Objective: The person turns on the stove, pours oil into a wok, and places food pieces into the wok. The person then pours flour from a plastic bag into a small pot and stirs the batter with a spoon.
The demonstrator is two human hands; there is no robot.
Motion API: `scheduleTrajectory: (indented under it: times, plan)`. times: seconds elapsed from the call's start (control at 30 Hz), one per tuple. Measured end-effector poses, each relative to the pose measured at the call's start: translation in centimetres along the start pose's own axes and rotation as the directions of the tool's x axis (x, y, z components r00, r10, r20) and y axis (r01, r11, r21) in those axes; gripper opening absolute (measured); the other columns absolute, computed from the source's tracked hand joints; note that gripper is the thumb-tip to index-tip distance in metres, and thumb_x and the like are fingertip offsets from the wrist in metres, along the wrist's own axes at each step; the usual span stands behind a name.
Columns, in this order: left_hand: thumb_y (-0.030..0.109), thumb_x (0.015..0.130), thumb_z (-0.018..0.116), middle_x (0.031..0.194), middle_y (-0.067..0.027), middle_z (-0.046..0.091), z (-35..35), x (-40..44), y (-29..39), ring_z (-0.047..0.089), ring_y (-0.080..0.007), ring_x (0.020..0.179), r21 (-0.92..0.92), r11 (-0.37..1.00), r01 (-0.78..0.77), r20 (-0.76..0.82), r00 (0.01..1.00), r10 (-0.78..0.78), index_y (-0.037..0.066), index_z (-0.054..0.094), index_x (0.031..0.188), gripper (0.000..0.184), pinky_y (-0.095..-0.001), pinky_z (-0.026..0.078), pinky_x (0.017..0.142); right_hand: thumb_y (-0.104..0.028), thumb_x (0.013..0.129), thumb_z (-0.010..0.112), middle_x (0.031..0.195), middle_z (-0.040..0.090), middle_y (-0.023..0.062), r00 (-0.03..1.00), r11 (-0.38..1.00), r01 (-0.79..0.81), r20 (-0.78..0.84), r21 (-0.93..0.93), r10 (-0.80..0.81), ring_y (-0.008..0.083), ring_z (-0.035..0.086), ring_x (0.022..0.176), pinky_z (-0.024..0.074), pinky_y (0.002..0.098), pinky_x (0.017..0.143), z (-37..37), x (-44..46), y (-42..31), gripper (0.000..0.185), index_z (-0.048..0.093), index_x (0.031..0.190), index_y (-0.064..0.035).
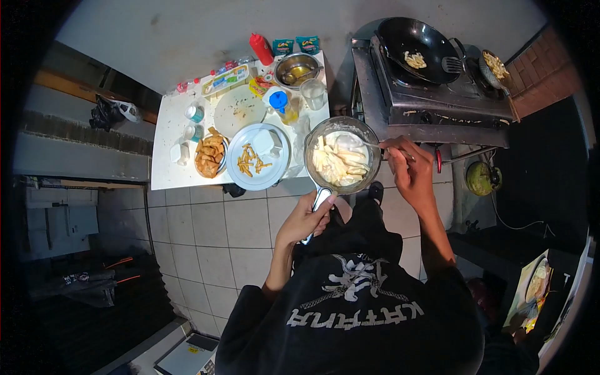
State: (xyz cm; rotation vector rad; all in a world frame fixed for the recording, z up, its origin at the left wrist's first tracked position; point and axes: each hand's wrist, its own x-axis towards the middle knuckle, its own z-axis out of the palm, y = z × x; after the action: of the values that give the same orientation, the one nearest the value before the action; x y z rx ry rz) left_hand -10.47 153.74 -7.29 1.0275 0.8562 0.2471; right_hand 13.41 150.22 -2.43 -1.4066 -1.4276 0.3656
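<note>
My left hand (305, 220) is closed around the light handle of a round pan (310, 169), held level in front of my body. Pale cut strips, looking like potato fries (337, 164), lie in white batter inside it. A thin metal utensil (370, 144), probably a spoon, reaches into the batter, its far end partly covered. Its handle is pinched in the fingers of my right hand (412, 169), just right of the pan's rim. Left of the pan, a pale blue plate (242, 178) on the white table carries a few browned fries and a white container.
A black wok (400, 34) with fries and a slotted spatula (451, 65) sits on the stove (437, 106), beside a strainer (494, 65) of fries. The table also bears fried pieces (210, 155), a steel bowl (297, 70), a red bottle (260, 49) and a blue-lidded jug (279, 101).
</note>
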Motion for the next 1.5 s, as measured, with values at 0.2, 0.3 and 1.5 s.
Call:
scheduleTrajectory:
  times: [0.2, 0.3, 1.5]
  plan:
    - [0.030, 0.098, 0.052, 0.053, 0.0014, 0.042, 0.3, -0.4, 0.3, 0.037, -0.0057, 0.041, 0.024, 0.999, -0.041, -0.035, 0.998, 0.042, 0.005, 0.045, 0.086, 0.029, -0.0225, 0.029, 0.037, -0.005, 0.092, 0.051, 0.071, 0.057, 0.0151, 0.999, 0.998, 0.035, -0.012, -0.047, -0.036, 0.0214, 0.060, 0.063, 0.0451, 0.0331, 0.057, 0.9, -0.8, 1.9, 0.016, 0.062, 0.087, 0.0060]
    - [0.030, 0.098, 0.052, 0.053, 0.0013, 0.042, 0.2, -0.5, 0.2, 0.037, -0.0058, 0.041, 0.013, 0.999, -0.045, -0.053, 0.998, 0.046, 0.005, 0.044, 0.086, 0.029, -0.0226, 0.029, 0.037, -0.010, 0.096, 0.047, 0.061, 0.056, 0.0121, 0.972, 0.972, -0.234, -0.017, -0.009, 0.234, 0.0165, 0.058, 0.052, 0.0424, 0.0308, 0.051, 1.3, -1.5, 2.6, 0.024, 0.060, 0.085, 0.0061]
    - [0.031, 0.097, 0.054, 0.051, 0.0018, 0.040, 0.2, 0.6, 0.9, 0.034, -0.0064, 0.038, 0.017, 0.999, -0.045, -0.053, 0.998, 0.046, 0.004, 0.046, 0.083, 0.031, -0.0235, 0.028, 0.036, 0.000, 0.090, 0.052, 0.074, 0.061, 0.0138, 0.999, 0.999, 0.048, 0.004, 0.015, -0.048, 0.0203, 0.058, 0.056, 0.0456, 0.0301, 0.051, 1.2, -1.5, 1.1, 0.014, 0.062, 0.096, 0.0071]
